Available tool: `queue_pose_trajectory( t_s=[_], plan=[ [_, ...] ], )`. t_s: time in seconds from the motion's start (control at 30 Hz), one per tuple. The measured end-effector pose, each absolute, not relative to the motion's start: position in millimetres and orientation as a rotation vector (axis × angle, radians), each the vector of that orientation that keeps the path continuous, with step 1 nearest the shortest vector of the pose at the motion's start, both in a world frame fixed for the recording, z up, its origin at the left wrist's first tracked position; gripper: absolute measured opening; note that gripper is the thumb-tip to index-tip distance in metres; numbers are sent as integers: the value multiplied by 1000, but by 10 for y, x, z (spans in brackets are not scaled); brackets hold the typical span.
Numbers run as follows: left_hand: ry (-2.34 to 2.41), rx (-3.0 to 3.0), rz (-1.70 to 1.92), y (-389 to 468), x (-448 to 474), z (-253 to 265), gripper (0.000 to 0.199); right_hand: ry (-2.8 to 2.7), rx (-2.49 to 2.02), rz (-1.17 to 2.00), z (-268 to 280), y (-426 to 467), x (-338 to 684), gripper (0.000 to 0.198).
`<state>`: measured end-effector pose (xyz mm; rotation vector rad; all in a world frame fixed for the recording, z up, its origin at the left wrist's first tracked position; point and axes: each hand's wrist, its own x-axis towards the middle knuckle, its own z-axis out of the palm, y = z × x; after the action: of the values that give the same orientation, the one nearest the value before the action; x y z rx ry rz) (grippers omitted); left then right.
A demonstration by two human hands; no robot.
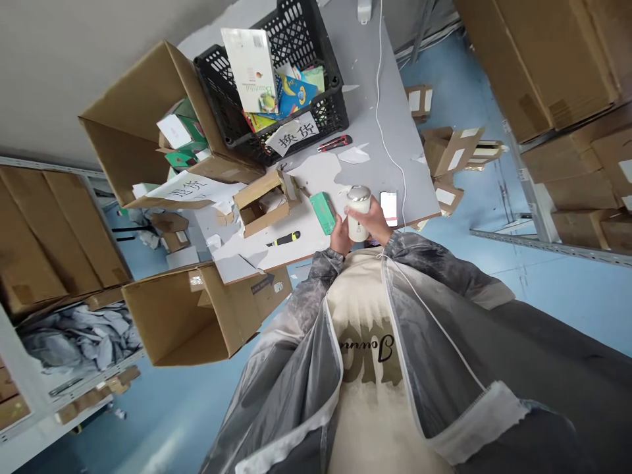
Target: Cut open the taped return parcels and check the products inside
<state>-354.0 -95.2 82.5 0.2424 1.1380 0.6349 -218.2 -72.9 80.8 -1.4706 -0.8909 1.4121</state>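
My right hand point(374, 222) is wrapped round a white jar-like cup point(358, 220) with a shiny silver lid, held upright near the table's front edge. Just left of it, my left hand point(340, 235) is closed at the lower end of a small green box point(322, 212); its fingers are partly hidden. The cup's far side is covered by my right fingers. Close to my right hand lies a phone point(388, 208) with a lit screen. A yellow-and-black utility knife point(284, 239) rests to the left of the green box.
An open small carton point(264, 203) sits on the table point(363, 170). Behind it are a black crate point(328, 108) of books, a large carton point(143, 141) of boxes and a red knife point(334, 143). A white cable point(378, 99) crosses the right side. Another open carton point(178, 316) stands at lower left.
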Motion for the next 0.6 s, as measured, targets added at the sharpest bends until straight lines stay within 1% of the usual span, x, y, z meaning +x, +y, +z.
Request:
queue_pose_trajectory(
  t_s=[0.1, 0.17, 0.23, 0.3, 0.43, 0.5, 0.6],
  plan=[
    [1174, 463, 723, -968, -3546, 886, 101, -547, -1486, 1485, 678, -599, -2190, 84],
    [1226, 740, 758, -981, -3575, 939, 115, -453, -1465, 1569, 615, -544, -2150, 89],
    [1242, 1050, 762, -977, -3622, 977, 118, -398, -1446, 1656, 593, -530, -2108, 89],
    [1222, 1356, 727, -952, -3682, 980, 110, -294, -1434, 1720, 620, -551, -2089, 83],
    [1105, 1924, 544, -878, -3821, 895, 85, 135, -1332, 1894, 778, -620, -2097, 65],
    [1106, 2071, 507, -852, -3878, 859, 77, 240, -1252, 2073, 859, -647, -2090, 67],
    [1157, 2048, 603, -826, -3926, 869, 75, 118, -1222, 2377, 906, -688, -2055, 80]
  ],
)
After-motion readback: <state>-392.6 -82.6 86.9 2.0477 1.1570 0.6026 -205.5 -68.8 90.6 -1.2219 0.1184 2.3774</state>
